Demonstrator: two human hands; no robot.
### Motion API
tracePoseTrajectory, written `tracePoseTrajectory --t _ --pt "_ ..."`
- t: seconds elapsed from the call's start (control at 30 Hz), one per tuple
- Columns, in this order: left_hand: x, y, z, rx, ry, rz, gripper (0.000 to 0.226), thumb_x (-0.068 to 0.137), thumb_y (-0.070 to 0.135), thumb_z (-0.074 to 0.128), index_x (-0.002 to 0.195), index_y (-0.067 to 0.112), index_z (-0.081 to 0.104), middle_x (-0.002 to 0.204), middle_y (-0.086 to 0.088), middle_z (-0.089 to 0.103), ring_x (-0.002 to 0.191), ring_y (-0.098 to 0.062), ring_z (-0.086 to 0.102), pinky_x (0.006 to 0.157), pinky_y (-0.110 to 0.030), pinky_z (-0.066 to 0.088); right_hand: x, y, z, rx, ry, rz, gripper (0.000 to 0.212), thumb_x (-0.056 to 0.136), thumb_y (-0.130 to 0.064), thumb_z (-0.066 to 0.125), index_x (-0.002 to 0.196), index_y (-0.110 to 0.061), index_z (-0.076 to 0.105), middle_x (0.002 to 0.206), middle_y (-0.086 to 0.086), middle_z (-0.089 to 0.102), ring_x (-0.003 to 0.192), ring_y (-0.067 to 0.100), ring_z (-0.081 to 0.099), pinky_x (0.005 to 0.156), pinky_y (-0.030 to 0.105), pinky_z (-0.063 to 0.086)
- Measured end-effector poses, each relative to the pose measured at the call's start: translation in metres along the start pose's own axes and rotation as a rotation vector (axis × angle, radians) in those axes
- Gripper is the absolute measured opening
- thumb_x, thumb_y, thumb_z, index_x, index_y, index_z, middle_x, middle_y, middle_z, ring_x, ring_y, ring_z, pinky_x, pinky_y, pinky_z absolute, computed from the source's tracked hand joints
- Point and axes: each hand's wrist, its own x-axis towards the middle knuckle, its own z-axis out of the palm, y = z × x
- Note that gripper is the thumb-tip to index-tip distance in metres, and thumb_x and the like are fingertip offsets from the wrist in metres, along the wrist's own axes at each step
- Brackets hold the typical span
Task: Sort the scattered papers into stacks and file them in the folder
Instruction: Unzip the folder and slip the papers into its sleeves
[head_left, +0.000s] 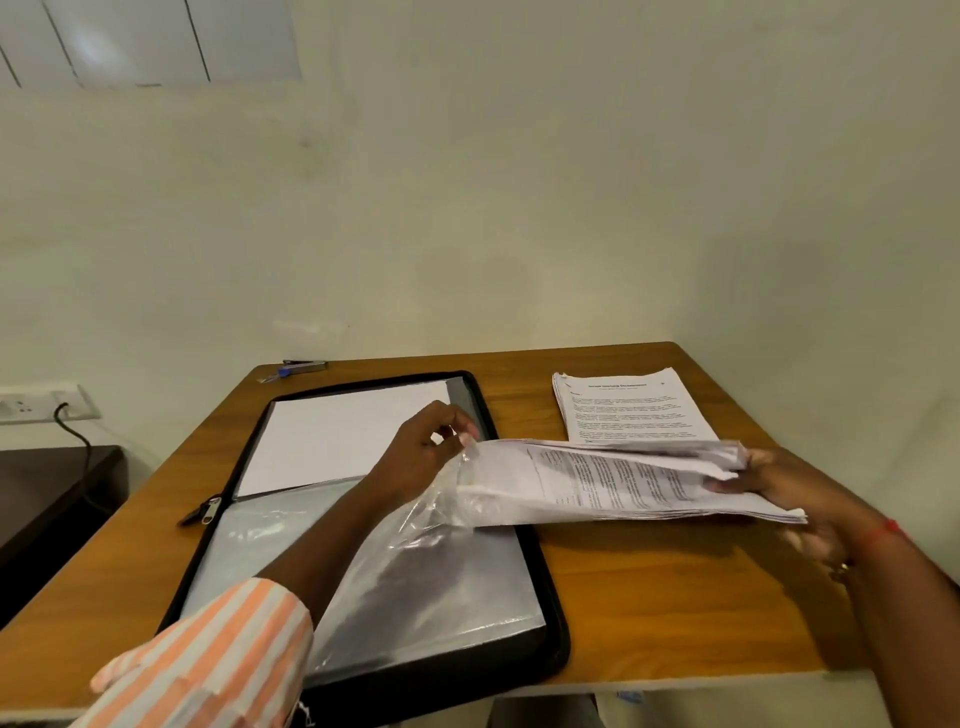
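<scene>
Cream wall (519, 182) is backing one wooden table (649, 597), which is carrying the items below.

One black zip folder (550, 613) is lying open and flat on the table's left half; one blank white sheet (332, 441) is showing in its far half, and clear plastic sleeves (415, 587) are covering its near half.

One stack of printed papers (631, 410) is resting on the table's far right, apart from the folder.

One second sheaf of printed papers (623, 483) is hanging above the table, its left end lying at the mouth of a lifted sleeve.

One left hand (421, 457) is pinching that sleeve's edge between thumb and fingertips.

One right hand (779, 488) is gripping the sheaf's right end, fingers curled beneath it.

One stapler (304, 365) is sitting at the far left edge.
</scene>
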Motion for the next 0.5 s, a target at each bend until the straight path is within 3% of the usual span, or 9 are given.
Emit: tracePoseTrajectory --t 0.1,0.2,0.27,0.43,0.5 --pt "-0.010 0.006 0.004 0.077 -0.094 0.004 0.016 0.097 0.011 0.067 0.097 0.027 0.070 0.103 0.008 0.068 0.094 -0.014 0.064 0.073 -0.017 0.047 0.015 -0.002 -0.005 -0.071 -0.072 0.095 0.065 0.063 -0.013 0.090 0.122 -0.004 0.066 0.113 0.016 0.074 0.098 0.034 0.074 0.074 0.040 0.062" --pt "-0.027 0.007 0.007 0.173 -0.163 -0.010 0.013 0.097 0.025 0.068 0.107 0.034 0.067 0.110 0.018 0.066 0.103 -0.006 0.063 0.081 -0.018 0.049 0.018 -0.002 -0.007 -0.084 -0.055 0.158 0.054 0.074 -0.013 0.079 0.125 -0.008 0.063 0.115 0.016 0.074 0.102 0.037 0.072 0.090 0.054 0.055" --pt "-0.040 0.005 0.009 0.297 -0.208 -0.042 0.014 0.099 0.041 0.061 0.113 0.041 0.063 0.117 0.025 0.063 0.110 0.001 0.059 0.091 -0.023 0.050 0.017 0.003 -0.008 -0.097 -0.011 0.148 0.042 0.083 -0.010 0.074 0.124 -0.008 0.063 0.111 0.016 0.075 0.098 0.037 0.073 0.088 0.053 0.056" --pt "-0.074 0.018 0.018 0.524 -0.332 -0.087 0.037 0.100 0.058 0.048 0.133 0.041 0.057 0.141 0.024 0.051 0.124 0.000 0.048 0.109 -0.029 0.040 0.016 0.013 -0.009 -0.245 0.074 0.082 0.026 0.090 -0.009 0.072 0.116 -0.012 0.066 0.094 0.004 0.079 0.078 0.023 0.077 0.055 0.031 0.058" --pt "-0.088 0.021 0.025 0.589 -0.388 -0.087 0.047 0.101 0.062 0.043 0.142 0.040 0.050 0.153 0.020 0.042 0.136 -0.003 0.042 0.114 -0.027 0.034 0.015 0.014 -0.014 -0.327 0.075 0.058 0.032 0.088 -0.015 0.074 0.120 -0.015 0.067 0.098 0.002 0.079 0.083 0.022 0.077 0.062 0.032 0.058"
